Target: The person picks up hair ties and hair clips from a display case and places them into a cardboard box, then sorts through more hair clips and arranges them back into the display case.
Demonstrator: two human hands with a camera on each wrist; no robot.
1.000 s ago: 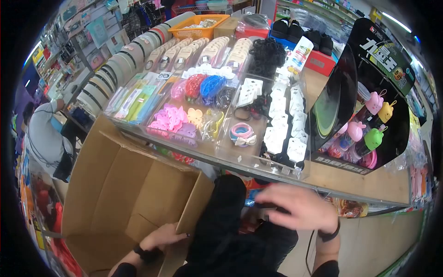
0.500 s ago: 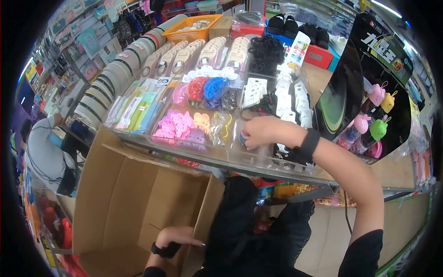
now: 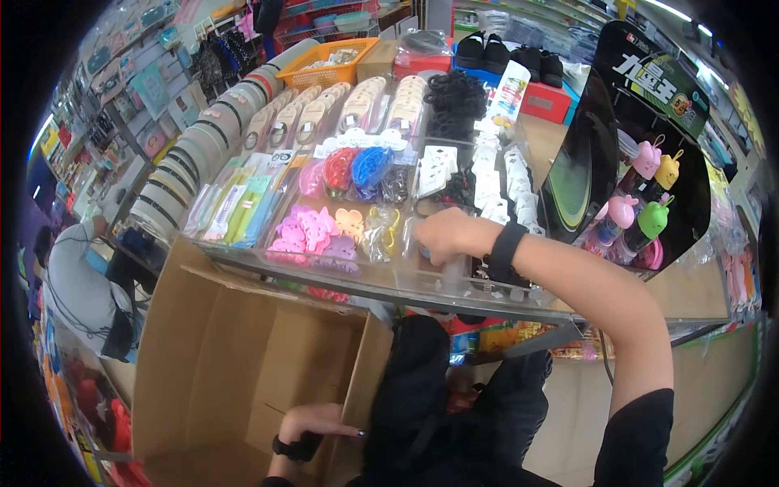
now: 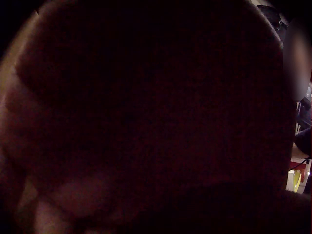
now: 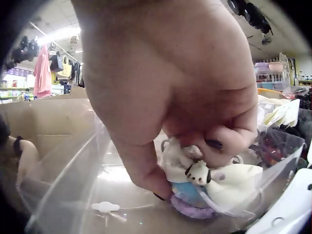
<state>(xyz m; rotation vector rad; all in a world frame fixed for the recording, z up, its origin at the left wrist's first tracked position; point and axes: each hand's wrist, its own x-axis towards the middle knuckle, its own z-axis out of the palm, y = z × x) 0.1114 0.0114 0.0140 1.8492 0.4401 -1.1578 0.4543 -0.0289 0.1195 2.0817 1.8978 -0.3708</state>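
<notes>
My right hand (image 3: 445, 235) reaches into a clear compartment of the display tray. In the right wrist view its fingers and thumb pinch a small bundle of hair ties (image 5: 195, 192), blue and purple, with a cream bow (image 5: 234, 187) and a little dog-face charm (image 5: 198, 173). A white clip-like piece (image 5: 105, 207) lies on the compartment floor beside them. The left hand (image 3: 312, 420) rests at the edge of the open cardboard box (image 3: 235, 357), fingers extended over its side wall. Its own wrist view is nearly all dark.
Around the compartment lie pink and purple claw clips (image 3: 304, 231), a blue mesh item (image 3: 372, 169), white-carded accessories (image 3: 487, 174) and black hair ties (image 3: 456, 101). An orange basket (image 3: 324, 73) stands behind, a black display stand (image 3: 580, 162) to the right. A seated person (image 3: 85, 284) is at left.
From over the lap, the right hand has moved up and forward into the tray compartment, onto the hair ties. The left hand stays at the box edge.
</notes>
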